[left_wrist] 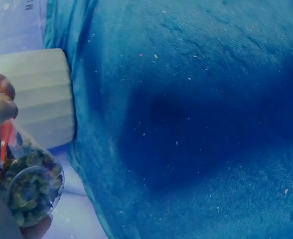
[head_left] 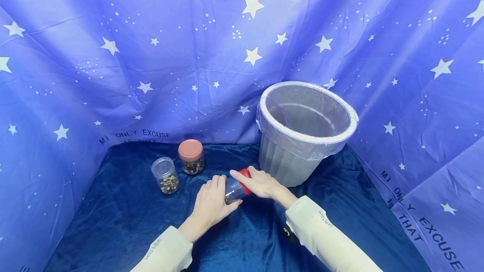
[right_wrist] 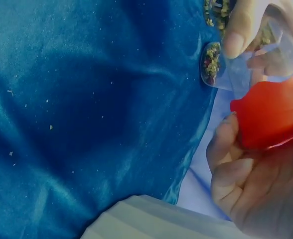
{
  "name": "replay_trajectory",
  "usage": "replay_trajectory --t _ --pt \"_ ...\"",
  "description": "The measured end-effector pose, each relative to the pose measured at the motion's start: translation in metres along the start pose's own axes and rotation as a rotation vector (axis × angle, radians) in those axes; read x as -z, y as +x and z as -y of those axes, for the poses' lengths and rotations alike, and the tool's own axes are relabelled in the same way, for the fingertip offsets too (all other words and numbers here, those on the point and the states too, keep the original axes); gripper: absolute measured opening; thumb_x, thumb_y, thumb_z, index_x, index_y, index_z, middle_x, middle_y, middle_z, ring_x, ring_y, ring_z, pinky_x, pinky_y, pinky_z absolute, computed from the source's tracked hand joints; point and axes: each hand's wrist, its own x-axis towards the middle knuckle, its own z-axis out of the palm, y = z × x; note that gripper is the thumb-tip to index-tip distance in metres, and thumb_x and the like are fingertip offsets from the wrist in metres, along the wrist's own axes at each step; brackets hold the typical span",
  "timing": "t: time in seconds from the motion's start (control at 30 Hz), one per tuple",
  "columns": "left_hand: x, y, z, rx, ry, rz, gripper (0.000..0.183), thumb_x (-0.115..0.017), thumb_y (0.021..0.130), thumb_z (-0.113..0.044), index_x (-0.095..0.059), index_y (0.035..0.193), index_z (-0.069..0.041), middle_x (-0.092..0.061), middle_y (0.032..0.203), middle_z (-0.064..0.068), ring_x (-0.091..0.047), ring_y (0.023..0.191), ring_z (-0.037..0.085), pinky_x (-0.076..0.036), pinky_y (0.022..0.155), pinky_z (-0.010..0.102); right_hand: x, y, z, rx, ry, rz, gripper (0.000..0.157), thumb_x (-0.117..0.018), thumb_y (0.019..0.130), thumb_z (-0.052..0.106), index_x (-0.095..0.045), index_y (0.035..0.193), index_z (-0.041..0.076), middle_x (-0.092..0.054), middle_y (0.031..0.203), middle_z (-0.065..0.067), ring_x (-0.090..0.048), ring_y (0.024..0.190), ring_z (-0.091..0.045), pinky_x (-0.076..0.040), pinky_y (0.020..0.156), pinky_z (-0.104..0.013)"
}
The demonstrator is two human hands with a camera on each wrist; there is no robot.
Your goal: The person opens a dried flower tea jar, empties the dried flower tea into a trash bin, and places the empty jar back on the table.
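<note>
Between both hands a clear plastic jar (head_left: 233, 191) lies tilted over the cloth, its red lid (head_left: 245, 181) toward the right. My left hand (head_left: 212, 200) grips the jar's body near its base. The right hand (head_left: 262, 182) is curled round the red lid. Dried bits, greenish and pale, fill the bottom of the jar (left_wrist: 34, 191) in the left wrist view. In the right wrist view the red lid (right_wrist: 271, 117) sits against the right palm, with the left thumb (right_wrist: 236, 42) pressed on the clear wall.
To the left stand an open clear jar (head_left: 165, 176) with dried bits and a jar with a pink lid (head_left: 190, 156). A grey bin (head_left: 289, 158) lined with a clear bag stands at the right. Pale crumbs dot the blue cloth (left_wrist: 196, 129). Starry curtains (head_left: 170, 53) enclose the table.
</note>
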Motion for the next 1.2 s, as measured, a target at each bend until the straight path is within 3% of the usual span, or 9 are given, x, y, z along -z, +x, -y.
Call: replay_trajectory --t 0.1,0.2,0.33,0.43,0.57,0.73,1.07,1.2 --pt "-0.004 -0.002 0.003 -0.114 0.082 -0.077 0.081 -0.076 0.069 -0.064 -0.058 0.116 0.0 -0.065 0.096 0.012 -0.064 0.076 0.027 -0.053 0.064 0.039 -0.001 -0.004 0.0 -0.026 0.044 0.024 0.083 -0.033 0.087 0.082 -0.057 0.119 0.009 -0.06 0.086 -0.007 -0.06 0.069 -0.024 -0.045 0.06 -0.031" --pt "-0.005 -0.004 0.004 -0.197 0.137 -0.112 0.082 -0.077 0.069 -0.062 -0.057 0.12 -0.002 -0.064 0.097 0.011 -0.063 0.075 0.027 -0.051 0.062 0.038 -0.001 -0.005 -0.001 -0.03 0.083 0.037 0.083 -0.031 0.09 0.079 -0.058 0.118 0.006 -0.06 0.086 -0.008 -0.061 0.071 -0.026 -0.045 0.059 -0.031" --pt "-0.003 -0.006 0.004 -0.237 0.173 -0.108 0.088 -0.084 0.063 -0.055 -0.054 0.127 -0.003 -0.063 0.103 0.011 -0.063 0.078 0.027 -0.051 0.064 0.038 -0.001 -0.002 -0.002 -0.025 0.103 0.032 0.077 -0.031 0.093 0.075 -0.062 0.107 0.005 -0.06 0.085 -0.007 -0.06 0.076 -0.025 -0.044 0.063 -0.03" --pt "-0.004 -0.008 0.005 -0.248 0.196 -0.126 0.088 -0.085 0.062 -0.049 -0.053 0.129 -0.003 -0.064 0.106 0.011 -0.064 0.08 0.026 -0.051 0.064 0.038 -0.004 -0.001 -0.002 -0.029 0.109 -0.017 0.071 -0.035 0.093 0.072 -0.063 0.09 0.007 -0.062 0.075 -0.006 -0.062 0.069 -0.027 -0.043 0.058 -0.028" --pt "-0.006 -0.007 0.009 -0.249 0.196 -0.134 0.084 -0.083 0.063 -0.045 -0.053 0.129 -0.002 -0.064 0.105 0.012 -0.064 0.08 0.026 -0.052 0.062 0.036 -0.013 0.001 -0.001 -0.022 0.097 -0.149 0.064 -0.038 0.094 0.066 -0.06 0.072 0.01 -0.061 0.061 -0.006 -0.059 0.058 -0.026 -0.041 0.053 -0.029" --pt "-0.006 -0.006 0.013 -0.205 0.127 -0.098 0.084 -0.083 0.059 -0.043 -0.053 0.129 -0.005 -0.064 0.097 0.01 -0.064 0.073 0.024 -0.054 0.058 0.035 -0.022 0.003 0.001 -0.015 0.014 -0.28 0.061 -0.037 0.096 0.061 -0.062 0.074 0.01 -0.06 0.067 -0.005 -0.057 0.062 -0.021 -0.041 0.056 -0.033" --pt "-0.001 -0.009 0.008 -0.082 -0.02 0.005 0.083 -0.085 0.059 -0.039 -0.052 0.129 -0.009 -0.066 0.1 0.009 -0.067 0.075 0.022 -0.055 0.057 0.036 -0.023 0.0 0.001 0.058 -0.074 -0.34 0.055 -0.041 0.097 0.056 -0.062 0.076 0.01 -0.06 0.068 -0.006 -0.057 0.061 -0.021 -0.042 0.052 -0.033" --pt "0.002 -0.006 0.01 -0.104 -0.02 -0.032 0.083 -0.085 0.058 -0.039 -0.053 0.128 -0.009 -0.067 0.099 0.007 -0.067 0.075 0.021 -0.056 0.058 0.035 -0.02 -0.001 0.004 0.078 -0.064 -0.354 0.055 -0.041 0.097 0.057 -0.058 0.072 0.011 -0.057 0.065 -0.005 -0.054 0.058 -0.019 -0.039 0.05 -0.032"
